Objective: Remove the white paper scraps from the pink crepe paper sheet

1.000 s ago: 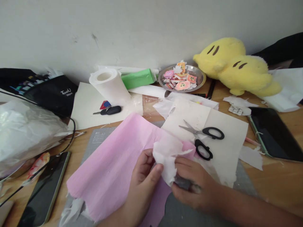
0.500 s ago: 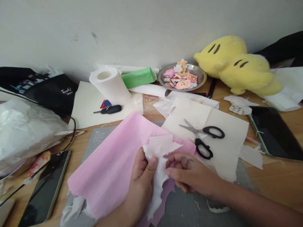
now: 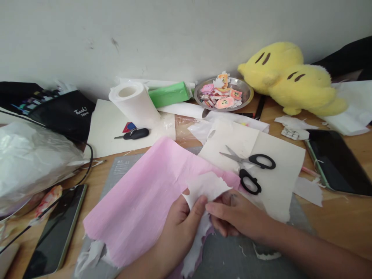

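A torn white paper piece (image 3: 205,186) with ragged edges is pinched in my left hand (image 3: 181,219), thumb on top. My right hand (image 3: 238,215) is closed on the right side of the same piece, its thumb close to my left thumb. The fingertips of both hands are partly hidden by the paper. Beneath lies a large pink sheet (image 3: 136,197) with a rough lower edge, spread over a grey cutting mat (image 3: 232,255). Black-handled scissors (image 3: 251,174) rest open on cream paper (image 3: 273,155), just beyond my right hand.
At the back stand a white paper roll (image 3: 139,104), a green packet (image 3: 170,95), a metal bowl (image 3: 250,99) of paper cutouts and a yellow plush toy (image 3: 290,81). Keys (image 3: 136,133) lie on paper. Phones flank the mat, left (image 3: 55,232) and right (image 3: 337,162). A plastic bag (image 3: 35,166) sits left.
My left hand has moved right and a little toward my right hand. The white paper piece has shifted right and bent over, its top edge now curved.
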A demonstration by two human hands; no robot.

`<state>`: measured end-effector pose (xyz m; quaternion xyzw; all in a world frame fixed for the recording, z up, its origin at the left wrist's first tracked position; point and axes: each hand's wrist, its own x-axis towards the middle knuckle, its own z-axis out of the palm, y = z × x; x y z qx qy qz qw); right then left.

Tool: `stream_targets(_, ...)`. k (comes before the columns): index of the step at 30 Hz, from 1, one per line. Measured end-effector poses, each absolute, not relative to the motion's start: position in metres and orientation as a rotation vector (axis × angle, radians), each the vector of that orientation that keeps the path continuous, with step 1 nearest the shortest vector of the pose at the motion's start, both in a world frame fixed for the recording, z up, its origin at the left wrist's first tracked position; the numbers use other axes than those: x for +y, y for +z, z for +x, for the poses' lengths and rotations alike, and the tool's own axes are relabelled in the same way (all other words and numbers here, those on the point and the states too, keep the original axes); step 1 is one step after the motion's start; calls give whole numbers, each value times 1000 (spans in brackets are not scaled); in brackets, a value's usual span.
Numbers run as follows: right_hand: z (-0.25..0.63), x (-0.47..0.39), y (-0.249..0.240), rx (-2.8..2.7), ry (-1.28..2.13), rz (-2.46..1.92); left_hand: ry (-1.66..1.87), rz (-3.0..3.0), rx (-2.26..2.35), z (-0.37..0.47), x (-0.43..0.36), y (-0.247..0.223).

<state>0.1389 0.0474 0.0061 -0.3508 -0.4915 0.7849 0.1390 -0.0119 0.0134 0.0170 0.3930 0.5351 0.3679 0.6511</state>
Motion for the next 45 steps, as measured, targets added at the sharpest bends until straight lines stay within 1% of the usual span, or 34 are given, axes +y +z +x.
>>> stream_targets(6,132,42,14,-1187,2260,-1241,960,729,1310,-9,10,15)
stream_targets(12,131,39,18,-1215,2265,-1338,955,644,1363,-10,13,19)
stream_targets(18,130,37,12,-1239,2190,-1238,903,607,1244,-11,14,19)
stream_targets(21,128,35,6,-1313,2019,-1207,912,625,1216,-12,14,18)
stream_targets(27,134,28,3,-1774,1537,-1082,884,659,1328,-12,16,19)
stream_targets(35,135,15,8,-2216,912,-775,905,533,1332,-9,13,23)
stream_targets(39,130,10,10,-2426,770,-686,976,532,1284,-7,13,24)
stream_targets(42,127,4,11,-2547,660,-606,965,519,1277,-7,12,24)
stream_targets(43,126,3,10,-2572,648,-598,959,519,1282,-7,12,23)
stream_targets(45,125,2,9,-2580,730,-595,957,538,1307,-8,13,21)
